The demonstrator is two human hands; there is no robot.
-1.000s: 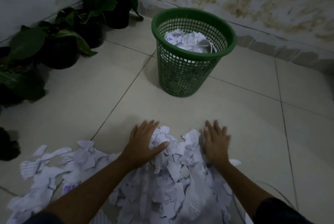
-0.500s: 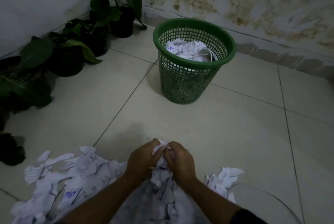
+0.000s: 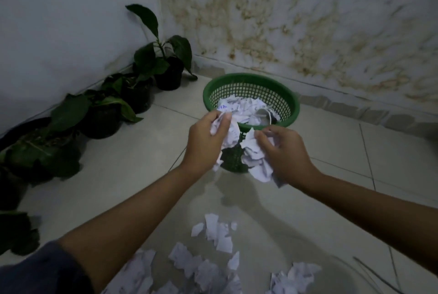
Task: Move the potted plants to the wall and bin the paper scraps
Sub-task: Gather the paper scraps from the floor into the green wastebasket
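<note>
Both hands (image 3: pixel 246 146) (outstretched) clutching paper scraps (image 3: pixel 257 163)

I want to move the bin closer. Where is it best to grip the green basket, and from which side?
Probably grip the green basket by its thick rim at the right, coming from above: the mesh wall tapers downward, and both hands hold scraps before its near side.

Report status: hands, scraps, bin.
Left hand and right hand each grip paper scraps, short of the green bin. More loose scraps on floor. Path unobstructed.
</note>
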